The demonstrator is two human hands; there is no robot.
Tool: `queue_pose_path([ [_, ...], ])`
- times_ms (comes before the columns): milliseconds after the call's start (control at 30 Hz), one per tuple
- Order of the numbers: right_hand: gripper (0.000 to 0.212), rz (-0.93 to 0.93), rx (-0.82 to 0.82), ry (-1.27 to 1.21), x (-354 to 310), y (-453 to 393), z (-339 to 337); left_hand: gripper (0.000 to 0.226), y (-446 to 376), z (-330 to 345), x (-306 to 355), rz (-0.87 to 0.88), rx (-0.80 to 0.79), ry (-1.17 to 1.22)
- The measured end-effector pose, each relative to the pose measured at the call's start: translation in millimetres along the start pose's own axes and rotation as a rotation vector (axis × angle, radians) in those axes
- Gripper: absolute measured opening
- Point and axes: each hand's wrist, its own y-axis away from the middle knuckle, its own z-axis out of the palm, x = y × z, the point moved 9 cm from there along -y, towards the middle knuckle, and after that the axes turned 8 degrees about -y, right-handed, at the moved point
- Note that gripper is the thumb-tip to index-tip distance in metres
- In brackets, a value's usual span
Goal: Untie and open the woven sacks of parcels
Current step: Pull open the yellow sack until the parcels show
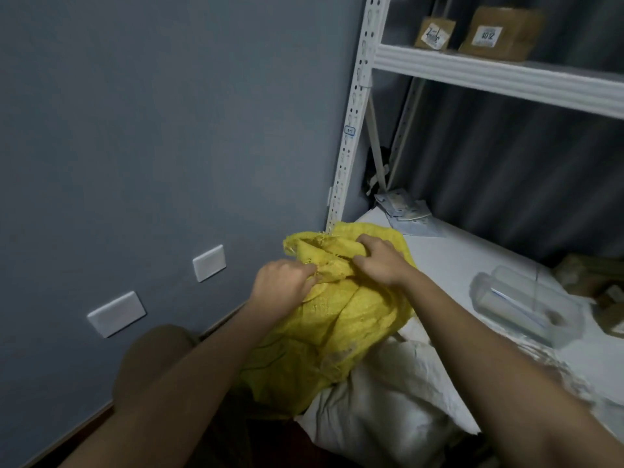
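So this looks like the untying step, not the opening one yet. Going left to right: the left hand (pixel 282 285) has its fingers curled in and pinching the bunched neck of the yellow woven sack (pixel 332 319), right at the frayed gathered bit, and the right hand (pixel 380 261) is just beside it, fingers curled over the top fold of the same neck, gripping the fabric. I honestly can't make out a string or knot, it's buried in the folds between the 2 hands, so can't say if it's a tie, a twist or a stitched closure. The sack sits upright-ish, leaning against the white shelf post (pixel 351 130), with its lower part resting on a white sack (pixel 378 393) that lies under and in front of it. My guess for the next move: hold the neck steady with 1 hand and work the tie loose with the other, then spread the mouth. Woven plastic frays and snags, so picking beats yanking. Contents: the yellow sack is bulgy but shut, nothing inside shows. Same for the white one. Further right, on the low white shelf board (pixel 449 255), there's a clear plastic-wrapped parcel (pixel 526 302), and up top 2 brown cardboard boxes (pixel 499 33) with labels sit on the upper shelf (pixel 489 74).
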Motion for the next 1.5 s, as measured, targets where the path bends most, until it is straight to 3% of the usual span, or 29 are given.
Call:
queue_pose_path([
  [100, 0.043, 0.008, 0.160, 0.030, 20.0, 17.2, -15.2, 0.029, 2.4, 16.6, 3.4, -0.064, -0.011, 0.081],
  [200, 0.048, 0.123, 0.704, -0.547, 62.9, 60.0, -75.6, 0.025, 5.3, 27.5, 0.2, -0.170, 0.024, 0.236],
  [267, 0.047, 0.257, 0.986, -0.711, 104.4, 95.6, -100.1, 0.027, 3.8, 30.8, 4.5, -0.168, 0.034, 0.284],
  [300, 0.047, 0.332, 0.955, -0.670, 121.0, 102.9, -99.4, 0.030, 1.9, 28.6, 9.2, -0.147, 0.044, 0.309],
  [400, 0.044, 0.579, 0.550, -0.392, 167.4, 109.1, -54.1, 0.031, -1.9, 21.8, 17.5, -0.119, 0.089, 0.429],
  [467, 0.036, 0.607, 0.466, -0.224, 179.0, 116.1, -41.1, 0.021, -3.3, 18.9, 21.1, -0.096, 0.125, 0.466],
  [533, 0.035, 0.492, 0.585, -0.051, 161.1, 117.8, -57.4, 0.018, -5.0, 16.8, 25.4, -0.050, 0.135, 0.453],
  [633, 0.050, -0.019, 0.718, 0.042, 81.9, 107.3, -78.9, 0.017, -5.3, 11.9, 31.1, 0.001, 0.148, 0.397],
  [733, 0.064, -0.418, 0.418, 0.183, 1.0, 82.6, -54.5, 0.016, -2.7, -2.8, 38.9, 0.094, 0.212, 0.314],
  [833, 0.061, -0.390, 0.096, 0.277, -17.0, 47.6, -20.5, 0.025, -0.8, -17.0, 44.4, 0.201, 0.241, 0.233],
  [900, 0.037, -0.363, 0.018, 0.197, -22.3, 28.2, -20.5, 0.027, -0.4, -23.0, 38.9, 0.220, 0.235, 0.188],
  [967, 0.018, -0.355, 0.060, -0.026, -35.2, 16.3, -40.8, 0.033, -2.6, -29.1, 21.7, 0.132, 0.223, 0.186],
  [1067, 0.015, -0.310, 0.238, -0.318, -43.8, 9.6, -85.0, 0.066, -9.1, -42.4, -8.3, -0.059, 0.222, 0.236],
  [1300, 0.013, -0.356, 0.241, -0.297, -61.9, 24.7, -105.4, 0.070, -38.1, -72.4, -25.5, -0.063, 0.166, 0.275],
  [1433, 0.029, -0.345, 0.192, -0.247, -58.5, 28.0, -98.7, 0.048, -52.8, -64.0, -35.9, -0.039, 0.087, 0.493],
  [1500, 0.024, -0.305, 0.172, -0.096, -57.4, 30.2, -94.0, 0.034, -61.1, -59.9, -36.6, -0.037, 0.053, 0.668],
])
